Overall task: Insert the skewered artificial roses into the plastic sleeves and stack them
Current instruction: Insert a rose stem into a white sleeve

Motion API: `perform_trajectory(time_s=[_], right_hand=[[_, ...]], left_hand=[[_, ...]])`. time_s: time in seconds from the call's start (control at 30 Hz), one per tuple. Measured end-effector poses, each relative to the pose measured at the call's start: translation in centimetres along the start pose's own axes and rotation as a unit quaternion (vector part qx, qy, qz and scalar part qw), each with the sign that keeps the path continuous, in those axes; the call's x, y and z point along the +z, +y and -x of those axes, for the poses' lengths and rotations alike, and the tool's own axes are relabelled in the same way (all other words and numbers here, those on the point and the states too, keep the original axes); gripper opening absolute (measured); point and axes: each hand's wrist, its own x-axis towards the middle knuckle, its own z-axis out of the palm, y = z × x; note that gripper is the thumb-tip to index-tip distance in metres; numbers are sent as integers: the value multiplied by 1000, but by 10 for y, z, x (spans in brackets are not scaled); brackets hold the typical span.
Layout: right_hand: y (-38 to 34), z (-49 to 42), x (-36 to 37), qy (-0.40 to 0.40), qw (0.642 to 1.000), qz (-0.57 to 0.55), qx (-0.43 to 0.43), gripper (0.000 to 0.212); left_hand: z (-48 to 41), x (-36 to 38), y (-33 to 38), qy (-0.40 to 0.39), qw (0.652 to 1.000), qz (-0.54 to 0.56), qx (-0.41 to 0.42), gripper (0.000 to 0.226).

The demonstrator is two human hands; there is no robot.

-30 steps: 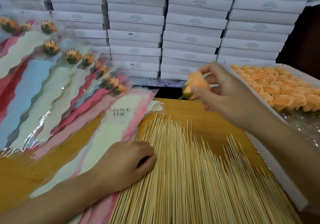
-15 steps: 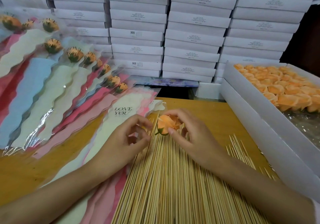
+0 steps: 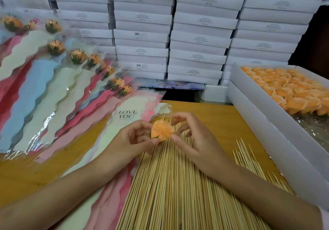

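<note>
An orange artificial rose [image 3: 162,131] is held over the far end of a wide pile of bamboo skewers [image 3: 178,185]. My right hand [image 3: 194,140] pinches the bloom between thumb and arched forefinger. My left hand [image 3: 131,139] has curled fingers at the rose's green base, where it pinches a thin skewer whose short end shows beside its fingers. Under my left wrist lies a stack of empty plastic sleeves [image 3: 128,114] printed "LOVE YOU". Several sleeved roses [image 3: 78,57] are fanned out in an overlapping stack at the left.
A long white box [image 3: 252,108] full of loose orange roses [image 3: 288,89] runs along the right side of the wooden table [image 3: 219,119]. Stacked white cartons [image 3: 195,34] form a wall at the back. A few stray skewers [image 3: 249,155] lie near the box.
My right hand brought the rose from the box side down to the skewer pile. My left hand lifted off the skewers and closed in on the rose's base.
</note>
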Motion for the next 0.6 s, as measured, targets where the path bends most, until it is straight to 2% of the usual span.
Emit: perform_trajectory(time_s=[0.1,0.17,0.23,0.37,0.6], right_hand=[[7,0,-2,27,996,79,39,34],[11,1,-2,5,986,157,62,33],[13,2,-1,-24,976,204,78,35],[13,1,0,-54,965,237,93,35],[12,0,-2,-84,963,230,115,29]], left_hand=[[-1,-2,1,9,997,81,-16,35],[-2,-3,1,20,989,144,-36,44],[-3,-4,1,37,979,194,-47,42],[-4,-5,0,38,971,233,-43,42],[-6,-5,-1,29,975,219,-38,39]])
